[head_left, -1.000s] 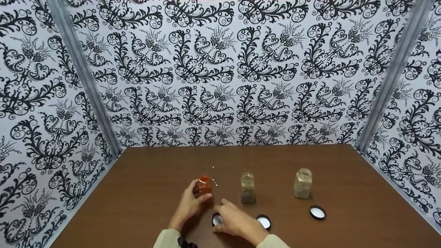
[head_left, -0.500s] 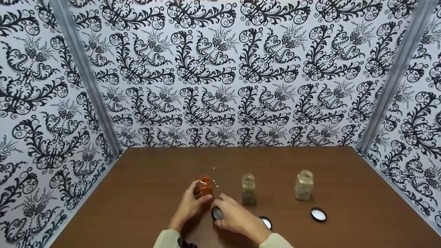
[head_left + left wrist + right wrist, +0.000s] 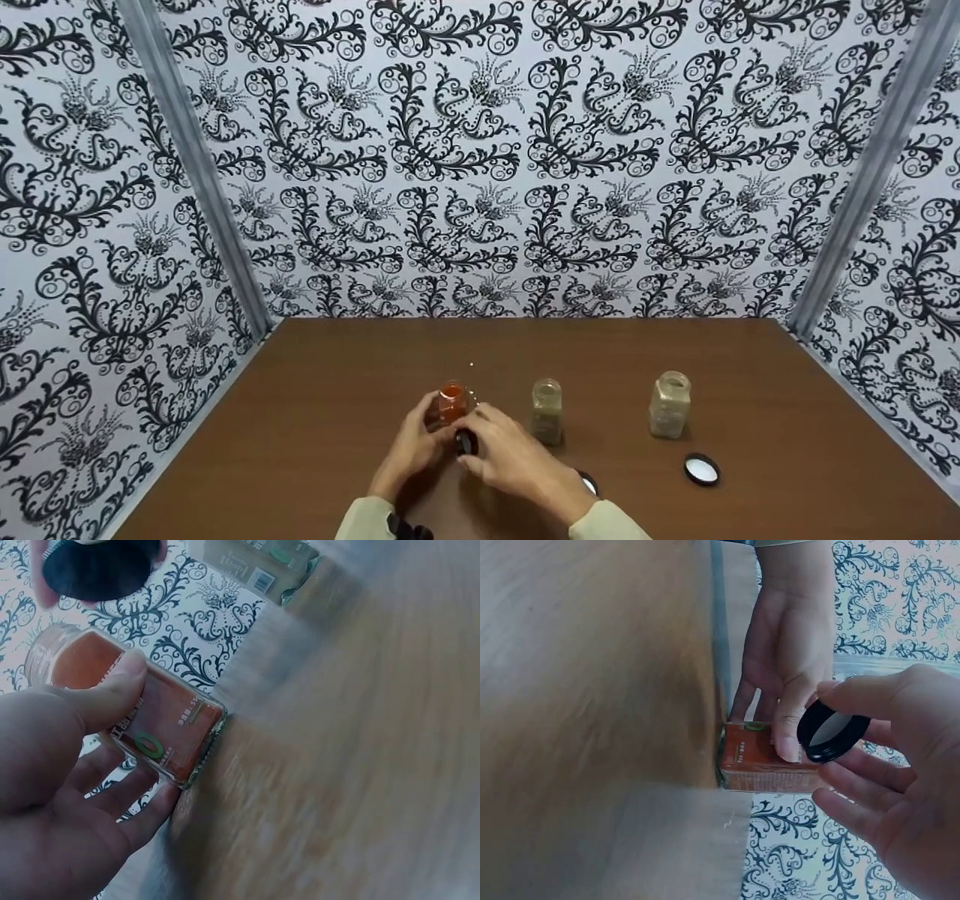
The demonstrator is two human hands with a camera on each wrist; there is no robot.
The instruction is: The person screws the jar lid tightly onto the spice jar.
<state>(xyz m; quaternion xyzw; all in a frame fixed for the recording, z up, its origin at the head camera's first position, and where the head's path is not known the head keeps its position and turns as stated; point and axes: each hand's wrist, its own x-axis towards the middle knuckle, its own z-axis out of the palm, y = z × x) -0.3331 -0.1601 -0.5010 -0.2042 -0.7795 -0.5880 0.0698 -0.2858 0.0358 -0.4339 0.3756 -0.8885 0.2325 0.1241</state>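
My left hand [image 3: 416,446] grips a square glass jar [image 3: 172,720] of orange-red powder, thumb across its label and fingers behind. The jar stands upright on the table with its mouth uncovered. My right hand [image 3: 517,457] pinches a black screw lid [image 3: 832,731] by its edge, thumb on one side and fingers on the other. In the head view the lid [image 3: 466,442] is tilted on its side just in front of the jar. The right wrist view shows the lid's pale inside, close to the jar's upper part.
Two more uncapped glass jars stand to the right, one with greenish contents [image 3: 547,420] and one paler [image 3: 670,409]. A black lid [image 3: 702,469] lies white side up at the right; another lid [image 3: 589,484] is partly hidden by my right forearm. White specks [image 3: 474,396] lie beside the orange jar.
My right hand has lifted the black lid off the table, tipped it on its side and brought it up toward the orange jar. My left hand keeps its hold on the jar.
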